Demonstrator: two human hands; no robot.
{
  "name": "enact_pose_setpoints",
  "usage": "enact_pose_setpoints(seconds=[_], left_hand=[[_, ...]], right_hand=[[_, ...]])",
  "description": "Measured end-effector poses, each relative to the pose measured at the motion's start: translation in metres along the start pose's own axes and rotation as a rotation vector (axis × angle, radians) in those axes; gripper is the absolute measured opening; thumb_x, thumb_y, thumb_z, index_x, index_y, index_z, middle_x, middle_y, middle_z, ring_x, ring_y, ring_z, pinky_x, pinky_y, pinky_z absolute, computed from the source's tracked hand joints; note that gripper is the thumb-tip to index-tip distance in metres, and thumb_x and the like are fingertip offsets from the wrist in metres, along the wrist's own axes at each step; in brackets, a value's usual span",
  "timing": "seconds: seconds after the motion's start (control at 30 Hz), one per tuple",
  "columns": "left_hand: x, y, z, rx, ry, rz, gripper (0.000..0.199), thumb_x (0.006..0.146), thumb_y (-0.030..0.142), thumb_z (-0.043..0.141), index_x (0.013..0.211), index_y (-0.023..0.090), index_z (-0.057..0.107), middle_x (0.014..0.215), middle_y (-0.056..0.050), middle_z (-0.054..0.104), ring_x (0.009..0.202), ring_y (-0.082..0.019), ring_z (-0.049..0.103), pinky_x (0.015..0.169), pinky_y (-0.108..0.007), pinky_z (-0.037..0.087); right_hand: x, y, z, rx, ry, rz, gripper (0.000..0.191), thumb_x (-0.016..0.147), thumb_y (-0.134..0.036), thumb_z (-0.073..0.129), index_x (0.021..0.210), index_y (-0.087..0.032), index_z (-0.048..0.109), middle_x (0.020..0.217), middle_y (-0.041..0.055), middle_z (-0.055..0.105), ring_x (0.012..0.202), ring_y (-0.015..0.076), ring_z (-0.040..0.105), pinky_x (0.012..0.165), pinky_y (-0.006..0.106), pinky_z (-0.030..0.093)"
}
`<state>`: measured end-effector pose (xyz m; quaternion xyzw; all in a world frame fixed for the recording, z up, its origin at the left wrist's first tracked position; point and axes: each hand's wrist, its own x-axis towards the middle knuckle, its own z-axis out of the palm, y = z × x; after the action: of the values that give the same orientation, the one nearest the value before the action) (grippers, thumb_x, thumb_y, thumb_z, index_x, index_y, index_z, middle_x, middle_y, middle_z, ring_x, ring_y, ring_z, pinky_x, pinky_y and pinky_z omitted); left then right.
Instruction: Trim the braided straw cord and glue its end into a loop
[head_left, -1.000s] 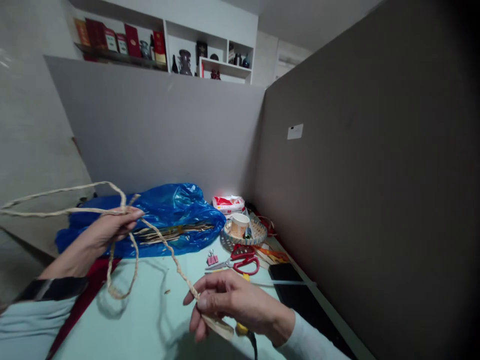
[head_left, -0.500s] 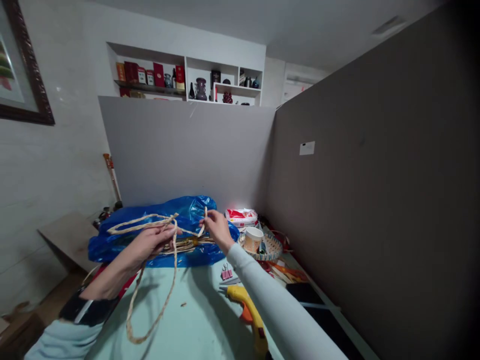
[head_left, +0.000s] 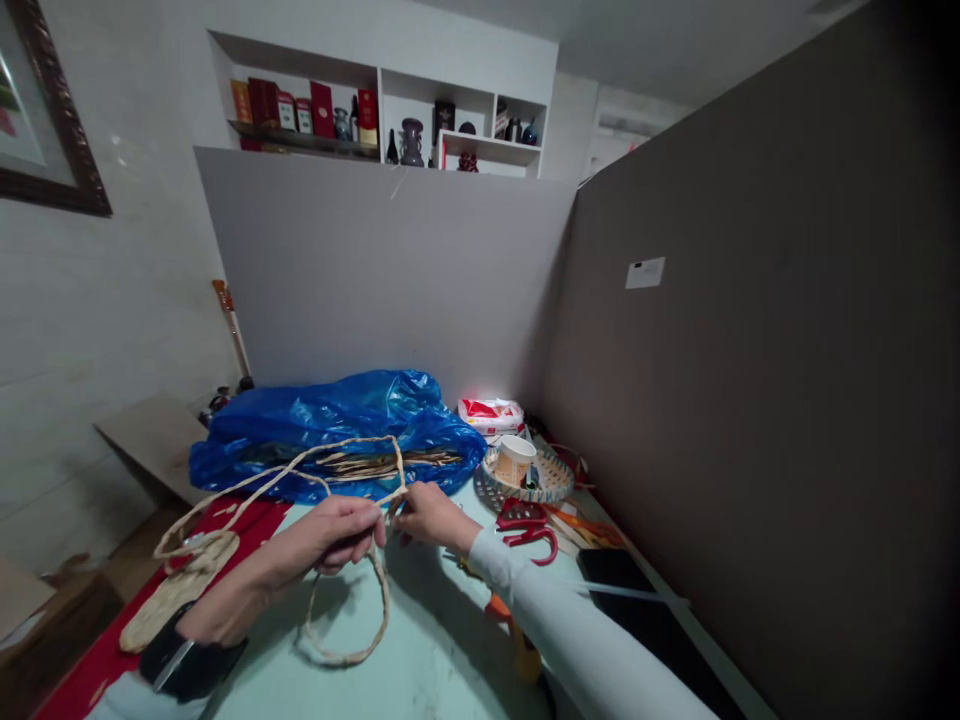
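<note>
Between my two hands runs a pale twisted straw cord [head_left: 348, 660], looped over on itself. My left hand [head_left: 334, 535] pinches it, thumb against fingers, and one loop hangs below onto the pale green table. Close beside it, my right hand [head_left: 436, 518] is closed on another part of the cord; its fingertips are partly hidden. A longer loop stretches up and left, over a blue plastic bag [head_left: 322, 400] with dry straw strands [head_left: 360, 466] in its opening. The cord's far bend lies by a flat, sole-shaped straw piece [head_left: 184, 590], partly behind my left forearm.
Red-handled scissors [head_left: 541, 545] lie right of my right hand. A yellow glue gun [head_left: 526, 660] is partly under my right forearm. Behind are a woven basket [head_left: 556, 478], a paper cup [head_left: 516, 460] and a red-white packet [head_left: 491, 414]. Grey partitions [head_left: 390, 270] stand behind and right.
Both hands have come lower and closer together, and the cord's long loop now reaches further left. The view has tilted down, showing the straw piece and scissors.
</note>
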<state>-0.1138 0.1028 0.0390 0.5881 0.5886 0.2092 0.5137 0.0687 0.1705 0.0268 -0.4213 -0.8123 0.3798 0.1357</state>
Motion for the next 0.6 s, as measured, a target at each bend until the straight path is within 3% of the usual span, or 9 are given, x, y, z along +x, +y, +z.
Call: enact_pose_setpoints(seconds=[0.07,0.13,0.2,0.3,0.43,0.53,0.6], left_hand=[[-0.003,-0.005,0.000,-0.072,0.026,0.017,0.033,0.094,0.038,0.062,0.119,0.017,0.062,0.117,-0.008,0.068,0.095,-0.022,0.068,0.080,-0.043,0.058],[-0.003,-0.013,0.000,-0.146,0.063,0.033,0.033,0.094,0.038,0.062,0.120,0.017,0.062,0.117,-0.008,0.067,0.095,-0.022,0.068,0.080,-0.043,0.058],[-0.003,-0.021,-0.002,-0.219,0.109,0.060,0.034,0.094,0.038,0.062,0.120,0.018,0.062,0.118,-0.008,0.067,0.095,-0.022,0.068,0.080,-0.043,0.058],[-0.004,-0.026,-0.004,-0.323,0.195,0.128,0.034,0.094,0.039,0.061,0.120,0.018,0.062,0.117,-0.008,0.067,0.095,-0.022,0.068,0.080,-0.042,0.058],[-0.007,-0.011,-0.009,-0.456,0.366,0.290,0.034,0.094,0.040,0.061,0.120,0.018,0.062,0.117,-0.008,0.067,0.094,-0.022,0.068,0.079,-0.042,0.058],[-0.008,0.006,-0.015,-0.532,0.493,0.414,0.034,0.094,0.040,0.061,0.120,0.018,0.062,0.117,-0.008,0.067,0.094,-0.022,0.068,0.079,-0.042,0.058],[-0.008,0.014,-0.018,-0.562,0.527,0.454,0.034,0.094,0.040,0.061,0.119,0.017,0.062,0.117,-0.008,0.067,0.094,-0.022,0.068,0.079,-0.042,0.058]], right_hand=[[-0.010,0.004,0.001,0.073,-0.106,-0.013,0.028,0.097,-0.032,0.062,0.120,-0.016,0.061,0.115,0.0077,0.066,0.094,0.0204,0.068,0.079,0.039,0.059],[-0.017,0.007,-0.001,0.136,-0.111,-0.041,0.028,0.098,-0.033,0.061,0.119,-0.015,0.061,0.112,0.0071,0.067,0.089,0.0190,0.068,0.076,0.037,0.059],[-0.019,0.006,-0.007,0.168,-0.021,-0.079,0.027,0.098,-0.034,0.060,0.117,-0.015,0.062,0.109,0.0066,0.067,0.087,0.0183,0.068,0.075,0.036,0.059],[-0.010,-0.004,-0.023,0.149,0.234,-0.149,0.027,0.098,-0.034,0.060,0.117,-0.015,0.062,0.112,0.0068,0.067,0.092,0.0199,0.068,0.079,0.038,0.059],[0.019,-0.019,-0.057,0.016,0.553,-0.159,0.034,0.098,-0.033,0.060,0.128,-0.018,0.057,0.128,0.0097,0.060,0.108,0.0250,0.064,0.089,0.046,0.055],[0.036,-0.014,-0.072,-0.145,0.565,-0.060,0.033,0.097,-0.033,0.062,0.127,-0.017,0.058,0.127,0.0097,0.061,0.106,0.0246,0.064,0.089,0.046,0.056],[0.036,-0.003,-0.068,-0.255,0.512,-0.021,0.034,0.097,-0.032,0.063,0.126,-0.016,0.058,0.126,0.0100,0.061,0.106,0.0245,0.065,0.088,0.045,0.056]])
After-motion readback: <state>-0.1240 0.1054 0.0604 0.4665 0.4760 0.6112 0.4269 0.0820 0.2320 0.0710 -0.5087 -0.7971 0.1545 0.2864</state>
